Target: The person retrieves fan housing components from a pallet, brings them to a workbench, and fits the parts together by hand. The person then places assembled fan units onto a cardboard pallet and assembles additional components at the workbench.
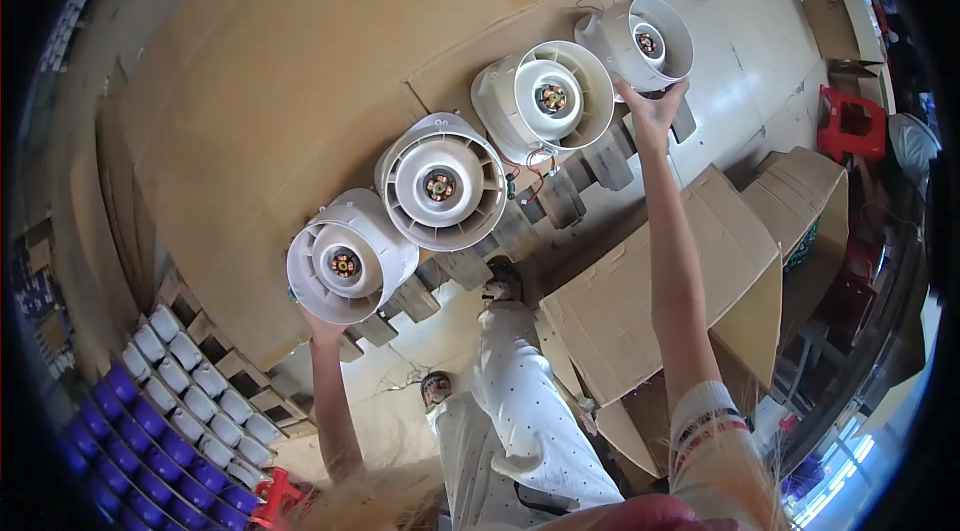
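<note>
Four white round fan housings, each with a copper-wound motor in its centre, stand in a slanting row along the edge of a cardboard sheet. My left hand (324, 325) is at the lower rim of the leftmost housing (366, 231), its fingers mostly hidden behind it. My right hand (653, 106) grips the lower rim of the rightmost housing (622, 39), thumb and fingers apart around it. Between them are the second housing (445, 183) and the third housing (545, 101), which has red and dark wires hanging beside it.
The cardboard sheet (300, 61) lies on a wooden pallet (555, 196). Open cardboard boxes (665, 281) stand at the right, a red stool (850, 123) beyond them. White and purple parts (150, 416) are stacked at the lower left, near another red stool (280, 499).
</note>
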`<state>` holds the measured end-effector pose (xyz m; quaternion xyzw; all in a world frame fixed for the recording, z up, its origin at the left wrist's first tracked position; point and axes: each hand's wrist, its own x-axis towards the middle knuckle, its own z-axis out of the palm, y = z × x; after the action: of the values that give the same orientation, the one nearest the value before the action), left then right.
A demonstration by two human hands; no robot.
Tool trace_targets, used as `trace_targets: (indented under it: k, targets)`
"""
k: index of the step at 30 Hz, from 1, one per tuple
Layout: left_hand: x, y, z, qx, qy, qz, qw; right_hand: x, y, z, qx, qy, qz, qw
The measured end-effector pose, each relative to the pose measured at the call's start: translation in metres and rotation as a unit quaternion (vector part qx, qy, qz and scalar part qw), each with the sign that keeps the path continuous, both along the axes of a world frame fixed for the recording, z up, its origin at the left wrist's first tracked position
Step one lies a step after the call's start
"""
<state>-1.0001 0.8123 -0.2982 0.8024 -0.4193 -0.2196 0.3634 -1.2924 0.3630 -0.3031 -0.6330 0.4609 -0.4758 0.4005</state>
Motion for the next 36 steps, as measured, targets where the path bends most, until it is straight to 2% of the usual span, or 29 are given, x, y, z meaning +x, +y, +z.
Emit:
trace_targets:
  k: [3, 6, 8, 11, 14, 15, 17, 19, 20, 21, 22, 23, 24, 25, 26, 28, 32, 36]
  targets:
    - [-0.003, -0.005, 0.003, 0.029, -0.115, -0.011, 0.993, -0.002, -0.004, -0.011, -0.018, 0.051, -0.01, 0.998]
    - [-0.002, -0.004, 0.001, 0.06, -0.152, -0.031, 0.986, -0.003, -0.006, -0.006, -0.017, 0.053, 0.012, 0.998]
    - [-0.006, -0.011, 0.006, 0.009, -0.009, 0.062, 0.998, -0.001, -0.007, 0.002, -0.003, 0.045, 0.031, 0.999]
    - [-0.014, -0.025, 0.025, 0.024, 0.018, 0.063, 0.998, -0.001, -0.01, 0.008, 0.016, 0.043, 0.055, 0.997]
    - [-0.013, -0.016, 0.012, 0.053, -0.011, 0.06, 0.997, -0.01, -0.019, 0.0, 0.001, 0.161, 0.099, 0.982]
    - [-0.013, -0.012, 0.007, 0.046, -0.003, 0.069, 0.997, -0.01, -0.015, 0.003, 0.006, 0.16, 0.097, 0.982]
    - [-0.016, -0.013, 0.009, 0.046, -0.008, 0.075, 0.996, -0.01, -0.006, 0.01, 0.026, 0.049, 0.087, 0.995]
    - [-0.032, -0.027, 0.025, 0.071, 0.043, 0.14, 0.987, -0.029, 0.01, -0.011, 0.056, 0.048, 0.066, 0.995]
    - [-0.035, -0.022, 0.02, 0.028, 0.065, 0.163, 0.984, -0.041, 0.018, -0.027, 0.081, 0.048, 0.044, 0.995]
    - [-0.036, -0.022, 0.021, 0.03, 0.065, 0.163, 0.984, -0.04, 0.024, -0.018, 0.105, 0.049, 0.023, 0.993]
    - [-0.036, -0.023, 0.022, 0.033, 0.085, 0.173, 0.981, -0.042, 0.043, -0.008, 0.194, 0.0, 0.014, 0.981]
    - [-0.037, -0.026, 0.024, 0.036, 0.106, 0.182, 0.977, -0.041, 0.06, 0.003, 0.194, 0.001, 0.014, 0.981]
    - [-0.038, -0.026, 0.028, 0.095, 0.067, 0.179, 0.977, -0.04, 0.074, 0.013, 0.273, -0.005, 0.041, 0.961]
    - [-0.038, -0.027, 0.031, 0.097, 0.068, 0.18, 0.977, -0.037, 0.087, 0.021, 0.35, -0.011, 0.067, 0.934]
    - [-0.037, -0.029, 0.032, 0.12, 0.084, 0.186, 0.972, -0.028, 0.1, 0.029, 0.351, -0.011, 0.068, 0.934]
    - [-0.035, -0.028, 0.033, 0.142, 0.098, 0.191, 0.966, -0.005, 0.12, 0.041, 0.464, -0.132, 0.057, 0.874]
    - [-0.031, -0.025, 0.029, 0.197, 0.124, 0.214, 0.949, 0.025, 0.131, 0.054, 0.498, -0.195, 0.012, 0.845]
    - [-0.033, -0.029, 0.033, 0.18, 0.129, 0.212, 0.952, 0.033, 0.126, 0.052, 0.483, -0.229, 0.013, 0.845]
